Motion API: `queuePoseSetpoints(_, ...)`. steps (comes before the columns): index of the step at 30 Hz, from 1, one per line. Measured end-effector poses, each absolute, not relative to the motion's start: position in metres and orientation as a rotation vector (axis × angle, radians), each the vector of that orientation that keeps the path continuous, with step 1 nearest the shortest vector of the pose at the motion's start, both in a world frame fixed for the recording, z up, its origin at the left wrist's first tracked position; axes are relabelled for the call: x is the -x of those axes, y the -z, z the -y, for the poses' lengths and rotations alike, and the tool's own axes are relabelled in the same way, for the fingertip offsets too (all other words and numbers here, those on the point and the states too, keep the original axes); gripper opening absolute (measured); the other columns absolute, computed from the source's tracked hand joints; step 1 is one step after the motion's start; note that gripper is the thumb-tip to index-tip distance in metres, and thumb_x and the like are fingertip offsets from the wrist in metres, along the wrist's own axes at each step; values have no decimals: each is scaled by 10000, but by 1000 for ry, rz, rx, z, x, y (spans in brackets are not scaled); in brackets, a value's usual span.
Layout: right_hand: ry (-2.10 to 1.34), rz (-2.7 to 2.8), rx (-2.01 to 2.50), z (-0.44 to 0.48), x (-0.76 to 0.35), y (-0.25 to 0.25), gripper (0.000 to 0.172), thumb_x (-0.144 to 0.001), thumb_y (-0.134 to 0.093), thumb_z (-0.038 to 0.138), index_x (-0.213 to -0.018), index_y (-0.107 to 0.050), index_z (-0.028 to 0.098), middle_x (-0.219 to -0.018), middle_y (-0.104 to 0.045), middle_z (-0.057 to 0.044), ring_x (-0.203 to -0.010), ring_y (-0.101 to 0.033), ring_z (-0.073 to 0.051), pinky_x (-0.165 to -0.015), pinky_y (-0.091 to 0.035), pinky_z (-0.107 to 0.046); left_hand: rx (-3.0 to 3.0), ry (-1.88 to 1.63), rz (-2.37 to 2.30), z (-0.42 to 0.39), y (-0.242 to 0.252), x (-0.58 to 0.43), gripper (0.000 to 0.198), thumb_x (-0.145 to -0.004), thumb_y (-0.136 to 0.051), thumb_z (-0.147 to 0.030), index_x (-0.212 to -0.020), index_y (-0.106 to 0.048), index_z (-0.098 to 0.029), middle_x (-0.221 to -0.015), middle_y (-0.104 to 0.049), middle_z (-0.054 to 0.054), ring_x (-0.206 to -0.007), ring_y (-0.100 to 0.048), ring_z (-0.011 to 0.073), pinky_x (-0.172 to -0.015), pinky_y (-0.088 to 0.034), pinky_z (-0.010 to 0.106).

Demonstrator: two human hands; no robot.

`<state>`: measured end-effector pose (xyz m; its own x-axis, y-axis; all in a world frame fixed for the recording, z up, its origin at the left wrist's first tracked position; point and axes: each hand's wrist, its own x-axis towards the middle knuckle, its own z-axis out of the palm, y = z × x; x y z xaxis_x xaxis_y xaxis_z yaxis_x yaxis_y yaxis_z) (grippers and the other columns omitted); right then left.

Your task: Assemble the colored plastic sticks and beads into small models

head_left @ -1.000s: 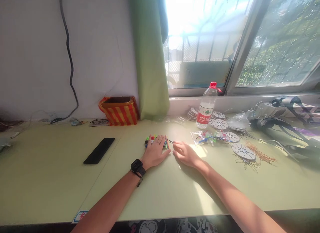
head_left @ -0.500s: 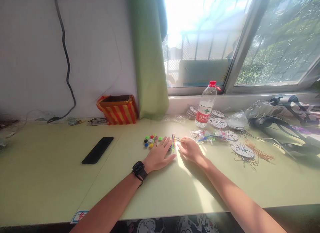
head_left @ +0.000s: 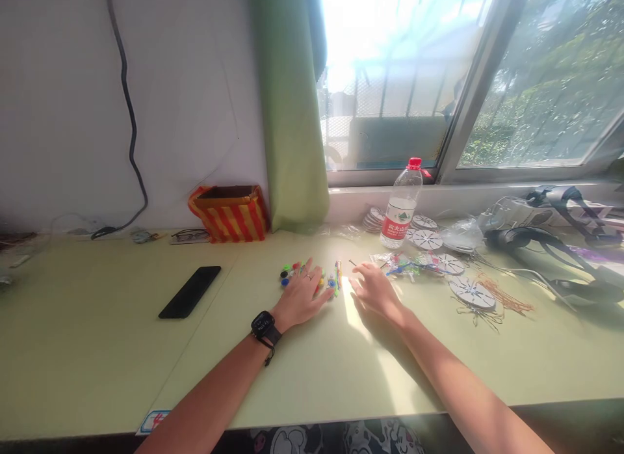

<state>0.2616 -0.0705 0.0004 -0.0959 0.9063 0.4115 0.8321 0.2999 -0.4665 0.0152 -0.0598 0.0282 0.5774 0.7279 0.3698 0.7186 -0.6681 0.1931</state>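
My left hand (head_left: 299,299), a watch on its wrist, lies palm down with its fingers spread over several small coloured round pieces (head_left: 285,282), like buttons or caps. It covers part of them. Between my hands lies a narrow bundle of coloured strips (head_left: 338,277), close to the left thumb. My right hand (head_left: 376,290) is curled just right of that bundle, thumb and fingers pinched together. A thin dark stick (head_left: 352,263) pokes out from its fingertips; the rest of it is hidden.
A black phone (head_left: 190,292) lies at left, with a striped box (head_left: 231,213) behind. A water bottle (head_left: 400,210) stands at the back right. Around it are white slotted discs (head_left: 472,292), bagged coloured pieces (head_left: 404,265), brown cords (head_left: 507,294) and a black strapped device (head_left: 536,259).
My left hand has slid a little left, uncovering a blue piece beside the strips. My right hand has shifted slightly right and the stick's tip has moved away from the bundle.
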Motion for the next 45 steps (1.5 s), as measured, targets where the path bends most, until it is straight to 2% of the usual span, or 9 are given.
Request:
queuePoseSetpoints(5,-289,2082,1310,75,-253,-3,342,-969,-574,270,-1296,-656,215,-1242,-657,-108,-1149,-578,-273,-1017,-463,-408,-2782,-601,-1028,70,-36,-19,503,-1030,-481,-451,-1486,-491,-240,-1513,-555,75,-1552,-274,309,-1251,-295,527)
queuePoseSetpoints(8,-312,2114,1306,76,-253,-3,355,-957,-588,236,-1306,-652,213,-1231,-660,-109,-1166,-571,-270,-1006,-473,-398,-2718,-673,-1043,71,-40,-19,462,-1009,-513,-378,-1452,-522,-248,-1443,-602,84,-1465,-423,300,-1175,-406,482)
queuePoseSetpoints(12,-302,2096,1384,75,-256,-2,269,-933,-613,203,-1192,-682,228,-1139,-680,-92,-1108,-591,-256,-951,-480,-375,-2627,-739,-1099,69,-41,-18,363,-930,-621,-333,-1282,-631,-244,-1226,-677,83,-1000,-683,245,-908,-553,401)
queuePoseSetpoints(17,-301,2010,1477,71,-259,1,143,-947,-613,269,-1067,-676,225,-994,-688,-72,-955,-631,-234,-851,-488,-349,-2511,-821,-1129,66,-35,-20,170,-940,-614,-311,-1060,-690,-219,-1054,-687,52,-635,-601,137,-730,-546,346)
queuePoseSetpoints(26,-433,1904,1316,65,-260,7,182,-929,-574,189,-1067,-689,219,-957,-708,-77,-873,-663,-218,-772,-532,-334,-2270,-900,-846,71,-32,-28,133,-889,-626,-226,-979,-718,-191,-1005,-685,66,-832,-677,159,-742,-600,281)
queuePoseSetpoints(32,-500,1849,1259,66,-258,8,123,-931,-575,241,-986,-683,215,-922,-674,-67,-859,-653,-215,-759,-543,-340,-2342,-841,-912,71,-31,-27,148,-915,-594,-206,-995,-718,-198,-985,-671,45,-690,-590,123,-642,-522,257)
queuePoseSetpoints(37,-515,1827,1258,64,-261,7,146,-914,-575,242,-998,-692,225,-938,-656,-69,-899,-643,-224,-760,-544,-336,-2380,-855,-1012,71,-31,-25,256,-940,-605,-285,-1169,-700,-219,-1125,-639,69,-725,-602,140,-732,-543,303)
queuePoseSetpoints(40,-340,1818,1308,58,-272,3,182,-895,-588,250,-1039,-696,222,-964,-659,-73,-949,-628,-241,-851,-516,-375,-2429,-832,-1043,71,-29,-24,332,-945,-615,-331,-1260,-676,-242,-1186,-628,80,-942,-655,208,-908,-543,359)
queuePoseSetpoints(45,-144,1791,1598,50,-296,4,229,-903,-584,303,-1024,-731,175,-896,-656,-93,-921,-608,-273,-819,-469,-383,-2488,-838,-1065,62,-24,-23,297,-1015,-506,-324,-1217,-707,-241,-1198,-639,86,-1119,-617,247,-998,-508,393)
